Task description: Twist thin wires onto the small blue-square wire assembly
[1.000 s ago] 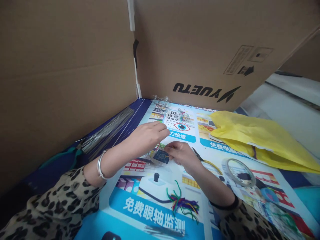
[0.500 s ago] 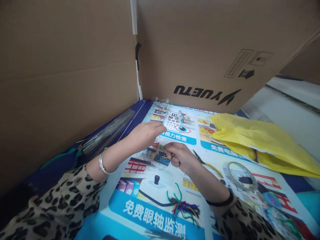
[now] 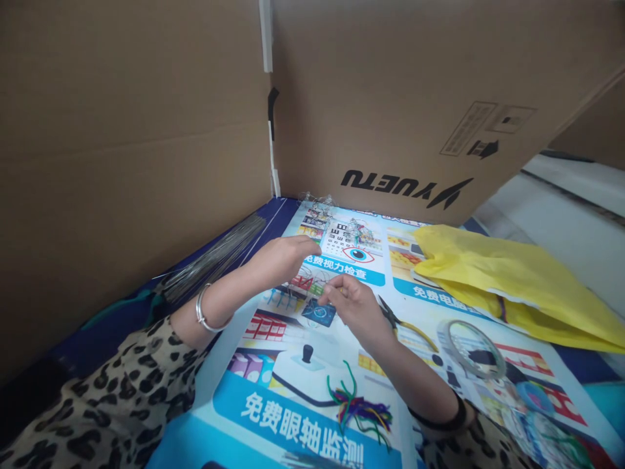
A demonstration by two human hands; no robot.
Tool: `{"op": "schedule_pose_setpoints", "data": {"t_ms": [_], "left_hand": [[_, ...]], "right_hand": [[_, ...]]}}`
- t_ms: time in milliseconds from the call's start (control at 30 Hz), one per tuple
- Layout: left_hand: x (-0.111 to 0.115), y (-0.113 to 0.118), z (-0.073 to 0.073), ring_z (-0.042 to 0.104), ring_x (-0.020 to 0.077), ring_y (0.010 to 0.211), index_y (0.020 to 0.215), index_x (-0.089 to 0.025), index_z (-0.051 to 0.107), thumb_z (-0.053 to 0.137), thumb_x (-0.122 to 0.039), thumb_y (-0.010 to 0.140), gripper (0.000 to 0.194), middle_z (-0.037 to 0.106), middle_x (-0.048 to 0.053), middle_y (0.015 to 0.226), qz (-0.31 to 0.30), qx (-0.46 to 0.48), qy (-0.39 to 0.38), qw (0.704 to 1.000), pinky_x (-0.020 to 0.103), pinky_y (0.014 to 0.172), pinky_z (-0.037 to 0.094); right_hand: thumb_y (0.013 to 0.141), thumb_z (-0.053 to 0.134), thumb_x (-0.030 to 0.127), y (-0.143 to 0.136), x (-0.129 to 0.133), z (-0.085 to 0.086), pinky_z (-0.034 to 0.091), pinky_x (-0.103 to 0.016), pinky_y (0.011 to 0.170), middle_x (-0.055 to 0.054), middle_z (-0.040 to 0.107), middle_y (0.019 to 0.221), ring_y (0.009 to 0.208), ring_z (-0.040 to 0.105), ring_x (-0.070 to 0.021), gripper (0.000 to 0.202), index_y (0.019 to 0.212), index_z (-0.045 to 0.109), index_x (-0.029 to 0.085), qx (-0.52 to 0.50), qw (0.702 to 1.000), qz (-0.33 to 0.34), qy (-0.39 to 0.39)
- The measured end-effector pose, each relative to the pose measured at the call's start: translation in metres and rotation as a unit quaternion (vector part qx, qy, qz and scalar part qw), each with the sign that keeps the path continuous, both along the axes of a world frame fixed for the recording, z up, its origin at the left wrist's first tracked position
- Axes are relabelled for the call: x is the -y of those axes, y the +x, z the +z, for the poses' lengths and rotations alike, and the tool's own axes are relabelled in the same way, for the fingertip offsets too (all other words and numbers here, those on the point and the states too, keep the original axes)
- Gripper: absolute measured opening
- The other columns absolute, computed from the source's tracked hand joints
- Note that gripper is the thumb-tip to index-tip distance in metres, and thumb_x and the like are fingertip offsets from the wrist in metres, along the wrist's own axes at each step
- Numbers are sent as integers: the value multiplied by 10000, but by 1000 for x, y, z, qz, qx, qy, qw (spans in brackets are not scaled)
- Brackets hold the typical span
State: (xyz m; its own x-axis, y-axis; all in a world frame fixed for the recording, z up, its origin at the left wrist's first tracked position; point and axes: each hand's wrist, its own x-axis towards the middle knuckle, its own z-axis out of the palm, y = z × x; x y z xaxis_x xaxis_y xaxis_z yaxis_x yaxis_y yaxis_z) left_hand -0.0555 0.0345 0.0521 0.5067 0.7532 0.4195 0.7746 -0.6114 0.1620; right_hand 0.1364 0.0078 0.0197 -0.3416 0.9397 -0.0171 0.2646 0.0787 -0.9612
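My left hand (image 3: 286,260) is closed, palm down, its fingertips pinched over the poster and partly hidden. My right hand (image 3: 354,303) pinches with thumb and forefinger just below and to the right of it. Between the hands is a thin wire (image 3: 306,277), bent in fine loops; its ends are too fine to follow. To the right of my right hand lie pliers (image 3: 413,331) with yellow handles. A bundle of coloured yarn (image 3: 364,409), purple, green and red, lies nearer me.
Straight wires (image 3: 215,257) lie in a heap at left, beside a cardboard wall (image 3: 122,163). Tangled wire pieces (image 3: 360,233) lie farther back. At right are a yellow bag (image 3: 508,280), a tape roll (image 3: 499,368) and clear plastic bags (image 3: 551,433). A printed poster (image 3: 312,365) covers the table.
My right hand has opened its curl slightly and shifted, with its fingertips a little lower. My left hand has moved slightly left. The view has shifted a little.
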Motion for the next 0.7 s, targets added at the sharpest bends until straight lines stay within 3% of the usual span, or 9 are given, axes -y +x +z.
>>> {"op": "schedule_pose_setpoints", "data": {"t_ms": [133, 400, 567, 700], "left_hand": [[-1, 1, 3, 625, 164, 919, 961, -143, 629, 374, 36, 735, 386, 678, 63, 979, -14, 33, -34, 999, 284, 805, 501], [2, 4, 10, 639, 146, 829, 860, -146, 655, 400, 3, 750, 316, 696, 42, 877, -11, 88, -92, 992, 245, 746, 491], [-1, 4, 8, 640, 149, 820, 841, -148, 662, 410, -20, 766, 292, 701, 40, 866, 11, 96, -150, 984, 242, 734, 479], [-7, 1, 1, 634, 142, 800, 841, -170, 658, 420, -50, 781, 274, 697, 17, 851, 26, 115, -170, 978, 234, 726, 467]], "right_hand": [[821, 485, 299, 2, 5, 1, 397, -220, 538, -2, 674, 711, 603, 578, -128, 118, 763, 523, 204, 70, 994, 1, 79], [846, 474, 294, 2, 8, 0, 381, -249, 590, 8, 680, 770, 622, 603, -154, 116, 825, 565, 225, 223, 946, -22, 236], [851, 470, 281, 2, 4, -14, 384, -257, 618, -2, 680, 778, 651, 610, -164, 120, 827, 569, 218, 237, 939, -22, 247], [839, 488, 283, 0, 2, -24, 388, -240, 588, 18, 659, 738, 621, 586, -143, 112, 787, 565, 220, 191, 958, -24, 211]]}}
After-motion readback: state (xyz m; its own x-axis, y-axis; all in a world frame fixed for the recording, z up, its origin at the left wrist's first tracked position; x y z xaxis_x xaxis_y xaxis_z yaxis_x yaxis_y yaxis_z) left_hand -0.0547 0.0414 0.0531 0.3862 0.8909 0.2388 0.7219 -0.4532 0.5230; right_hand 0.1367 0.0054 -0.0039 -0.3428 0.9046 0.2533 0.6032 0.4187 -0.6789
